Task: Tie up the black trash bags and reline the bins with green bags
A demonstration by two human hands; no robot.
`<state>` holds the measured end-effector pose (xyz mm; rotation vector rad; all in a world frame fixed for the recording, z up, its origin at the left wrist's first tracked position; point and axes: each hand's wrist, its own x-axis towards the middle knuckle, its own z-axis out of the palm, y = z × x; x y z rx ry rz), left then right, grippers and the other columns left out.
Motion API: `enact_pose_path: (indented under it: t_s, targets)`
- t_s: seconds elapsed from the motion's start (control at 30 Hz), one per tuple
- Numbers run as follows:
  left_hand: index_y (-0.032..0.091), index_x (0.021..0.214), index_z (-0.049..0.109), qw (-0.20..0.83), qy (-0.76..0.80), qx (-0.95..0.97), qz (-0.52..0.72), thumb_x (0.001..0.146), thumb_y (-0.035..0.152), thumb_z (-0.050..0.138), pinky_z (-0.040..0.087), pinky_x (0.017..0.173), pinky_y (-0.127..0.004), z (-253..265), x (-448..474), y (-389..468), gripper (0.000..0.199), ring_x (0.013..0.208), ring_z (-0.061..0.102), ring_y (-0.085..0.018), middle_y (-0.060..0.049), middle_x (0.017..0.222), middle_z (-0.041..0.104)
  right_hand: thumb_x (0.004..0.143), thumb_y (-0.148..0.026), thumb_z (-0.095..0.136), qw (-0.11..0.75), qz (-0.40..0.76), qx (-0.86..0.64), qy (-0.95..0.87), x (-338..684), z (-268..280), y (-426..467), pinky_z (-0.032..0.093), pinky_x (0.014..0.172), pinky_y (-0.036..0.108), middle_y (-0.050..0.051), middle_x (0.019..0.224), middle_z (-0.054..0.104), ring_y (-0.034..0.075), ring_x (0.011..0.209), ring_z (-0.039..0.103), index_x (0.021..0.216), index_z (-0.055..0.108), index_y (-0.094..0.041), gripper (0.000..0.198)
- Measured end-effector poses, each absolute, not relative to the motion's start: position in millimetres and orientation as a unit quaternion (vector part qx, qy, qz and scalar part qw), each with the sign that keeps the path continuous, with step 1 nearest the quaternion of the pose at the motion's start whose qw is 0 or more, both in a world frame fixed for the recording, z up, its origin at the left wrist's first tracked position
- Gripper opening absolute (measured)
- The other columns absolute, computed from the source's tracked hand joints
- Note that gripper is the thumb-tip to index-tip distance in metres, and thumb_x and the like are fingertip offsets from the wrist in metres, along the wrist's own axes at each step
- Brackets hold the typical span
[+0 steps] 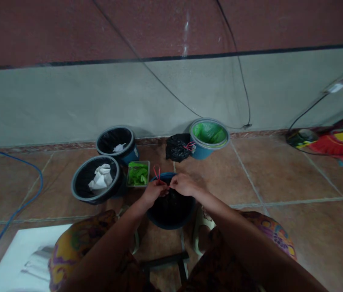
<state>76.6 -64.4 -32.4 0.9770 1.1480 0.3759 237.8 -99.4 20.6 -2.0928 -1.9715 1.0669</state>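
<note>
Between my feet stands a dark blue bin (pixel 171 223) with a dark inside. Over its far rim a red drawstring (pixel 157 172) sticks up in a loop. My left hand (pixel 155 191) is closed on the drawstring, fingers pinched. Close beside it, my right hand (pixel 183 184) pinches at the same string from the right, its fingertips almost touching the left ones. Below both hands, the bin's inside is too dark to make out clearly. A tied black bag (pixel 177 148) with red strings lies just beyond, against another bin.
Two black-lined bins (pixel 115 151) (pixel 78 194) holding white crumpled stuff stand at left. Next to them is a clear box of green leaves (pixel 138 173). A green-lined bin (pixel 209 151) stands by the wall. A blue cable (pixel 22 160), a white board (pixel 16 259) and a dark stool frame (pixel 165 260) are around me.
</note>
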Motion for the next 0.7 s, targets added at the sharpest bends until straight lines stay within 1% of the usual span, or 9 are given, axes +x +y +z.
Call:
enact_pose_path:
  t_s: [0.07,0.13,0.27,0.33,0.4,0.43,0.5,0.57,0.7]
  targets:
    - [0.015,0.072,0.061,0.701,0.514,0.459,0.181,0.066,0.015,0.069,0.046,0.06,-0.021,-33.6,73.9,-64.2,0.01,0.058,0.061,-0.01,0.0,0.064,0.066,0.087,-0.024,0.057,0.025,0.372,-0.653,-0.659,239.7,18.3,-100.4,0.045,0.069,0.02,0.005,0.09,0.077,0.015,0.081,0.068,0.095,0.078,-0.019,0.023]
    - [0.015,0.069,0.063,0.67,0.508,0.506,0.192,0.061,0.014,0.07,0.046,0.063,-0.021,-36.4,72.1,-63.7,0.01,0.06,0.059,-0.009,0.002,0.064,0.066,0.085,-0.023,0.059,0.007,0.375,-0.643,-0.668,241.1,16.5,-101.0,0.044,0.068,0.02,0.005,0.091,0.077,0.015,0.081,0.068,0.094,0.078,-0.018,0.022]
    - [0.017,0.067,0.064,0.597,0.485,0.61,0.189,0.062,0.014,0.066,0.046,0.065,-0.023,-41.8,71.5,-60.8,0.006,0.062,0.058,-0.011,0.003,0.064,0.065,0.081,-0.019,0.059,-0.009,0.368,-0.648,-0.667,241.8,15.0,-100.0,0.045,0.069,0.021,0.005,0.096,0.077,0.016,0.086,0.068,0.094,0.079,-0.019,0.024]
    - [0.017,0.067,0.064,0.553,0.465,0.668,0.178,0.063,0.011,0.061,0.045,0.065,-0.023,-41.7,71.7,-59.7,0.008,0.063,0.058,-0.012,0.003,0.064,0.064,0.079,-0.014,0.057,0.005,0.356,-0.671,-0.65,241.2,14.5,-99.0,0.046,0.075,0.021,0.005,0.101,0.076,0.017,0.093,0.067,0.097,0.078,-0.02,0.028]
    - [0.018,0.067,0.063,0.508,0.448,0.715,0.176,0.064,0.008,0.057,0.044,0.065,-0.023,-39.4,71.9,-60.0,0.012,0.064,0.058,-0.012,0.003,0.065,0.063,0.078,-0.009,0.054,0.042,0.344,-0.687,-0.639,239.7,13.7,-98.4,0.046,0.083,0.021,0.005,0.11,0.074,0.017,0.101,0.066,0.103,0.076,-0.02,0.035]
    - [0.018,0.068,0.062,0.489,0.442,0.729,0.183,0.065,0.007,0.055,0.044,0.065,-0.023,-37.6,72.1,-60.9,0.013,0.065,0.058,-0.012,0.002,0.066,0.063,0.079,-0.007,0.052,0.062,0.346,-0.684,-0.639,238.4,13.1,-98.3,0.046,0.084,0.022,0.005,0.111,0.073,0.017,0.102,0.065,0.105,0.075,-0.021,0.037]
    - [0.018,0.069,0.06,0.462,0.428,0.75,0.203,0.068,0.006,0.052,0.044,0.068,-0.023,-33.9,72.4,-63.6,0.015,0.068,0.058,-0.013,0.001,0.068,0.062,0.082,-0.008,0.049,0.084,0.374,-0.665,-0.641,235.0,11.4,-98.8,0.046,0.081,0.021,0.004,0.105,0.074,0.015,0.094,0.067,0.106,0.073,-0.021,0.037]
    - [0.019,0.071,0.06,0.439,0.411,0.769,0.219,0.07,0.005,0.049,0.046,0.073,-0.024,-32.1,72.6,-67.0,0.017,0.073,0.059,-0.014,0.0,0.073,0.063,0.085,-0.01,0.047,0.085,0.395,-0.651,-0.643,231.3,9.4,-99.5,0.047,0.075,0.021,0.004,0.096,0.075,0.014,0.084,0.067,0.102,0.073,-0.019,0.032]
    - [0.02,0.085,0.061,0.4,0.389,0.793,0.247,0.075,0.004,0.047,0.047,0.083,-0.028,-37.6,72.9,-73.3,0.023,0.086,0.061,-0.016,-0.004,0.088,0.064,0.086,-0.013,0.05,0.073,0.38,-0.662,-0.642,227.2,5.9,-99.5,0.045,0.072,0.021,0.007,0.094,0.074,0.014,0.081,0.065,0.097,0.073,-0.016,0.026]
